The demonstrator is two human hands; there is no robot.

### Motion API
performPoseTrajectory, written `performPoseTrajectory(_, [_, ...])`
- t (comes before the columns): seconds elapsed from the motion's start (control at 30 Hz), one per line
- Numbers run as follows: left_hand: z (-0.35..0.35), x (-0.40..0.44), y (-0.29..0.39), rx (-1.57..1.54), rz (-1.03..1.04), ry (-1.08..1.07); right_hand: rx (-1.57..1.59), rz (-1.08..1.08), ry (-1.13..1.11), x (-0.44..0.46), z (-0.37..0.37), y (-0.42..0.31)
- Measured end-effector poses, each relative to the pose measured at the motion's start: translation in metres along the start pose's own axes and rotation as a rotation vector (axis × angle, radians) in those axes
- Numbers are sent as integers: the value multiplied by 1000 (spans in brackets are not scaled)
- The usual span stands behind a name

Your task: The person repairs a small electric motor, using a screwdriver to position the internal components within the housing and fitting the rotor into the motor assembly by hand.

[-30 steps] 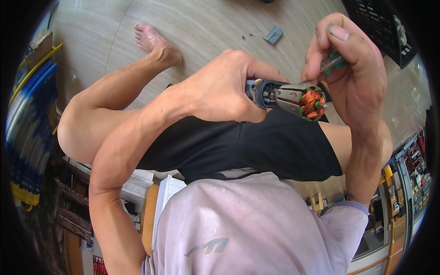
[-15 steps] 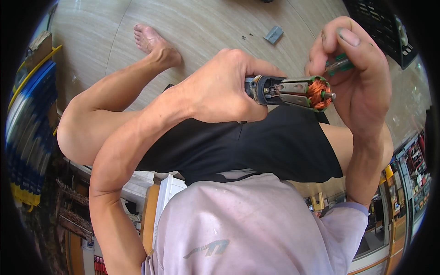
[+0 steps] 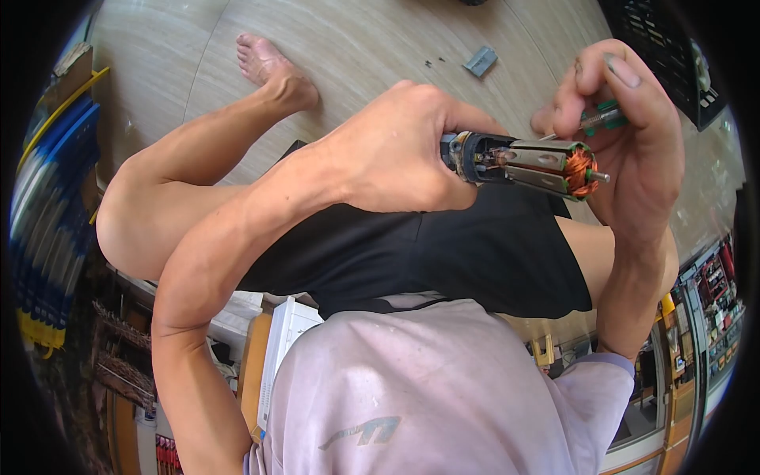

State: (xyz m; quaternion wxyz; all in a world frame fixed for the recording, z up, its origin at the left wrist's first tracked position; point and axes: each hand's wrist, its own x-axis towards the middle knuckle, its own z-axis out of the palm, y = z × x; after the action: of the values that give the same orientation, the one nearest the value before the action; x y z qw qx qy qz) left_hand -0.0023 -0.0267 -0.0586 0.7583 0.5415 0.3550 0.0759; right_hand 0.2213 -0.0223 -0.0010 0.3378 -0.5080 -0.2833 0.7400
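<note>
My left hand (image 3: 396,150) is wrapped around the dark body of a power tool (image 3: 473,157), held level above my lap. From its open end sticks out a motor armature (image 3: 542,168) with steel core segments, orange copper windings and a thin shaft pointing right. My right hand (image 3: 649,138) has its fingers curled around a small screwdriver (image 3: 608,117) with a clear green handle. The thin blade points left, its tip close to the upper side of the armature; whether it touches, I cannot tell.
On the tiled floor lie a small grey piece (image 3: 480,61) and some tiny dark bits (image 3: 434,62). A black crate (image 3: 653,47) stands at the upper right. Blue and yellow packs (image 3: 55,229) line the left, shelves with goods (image 3: 716,293) the right.
Both hands have shifted slightly to the right, carrying the tool and the screwdriver. The screwdriver's thin blade now shows beside the armature.
</note>
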Motion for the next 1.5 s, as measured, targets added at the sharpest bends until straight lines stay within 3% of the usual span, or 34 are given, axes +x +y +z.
performPoseTrajectory(0.17, [-1, -1, 0, 17, -7, -17, 11, -9, -9, 2, 0, 1])
performPoseTrajectory(0.27, [1, -2, -3, 17, 23, -11, 2, 117, -19, 1, 1, -3])
performPoseTrajectory(0.47, [0, -4, 3, 25, -67, -5, -91, 2, 28, 2, 3, 6])
performPoseTrajectory(0.67, [0, -3, 1, 42, -61, 3, -158, 116, 8, 3, 3, -1])
performPoseTrajectory(0.8, [-5, -2, 15, -43, -169, 0, -65, 38, -14, 4, 0, -6])
performPoseTrajectory(0.87, [-5, -1, 12, 8, -99, 12, -122, -44, 1, 4, -2, -7])
performPoseTrajectory(1.0, [-3, 1, 7, 36, -48, 30, -156, -37, -82, 3, -11, -7])
performPoseTrajectory(1.1, [-5, 2, 7, -48, -125, 32, -153, -35, -102, 2, -13, -14])
performPoseTrajectory(1.5, [-2, 6, 6, -154, -177, 42, -125, -130, -52, -6, -12, -7])
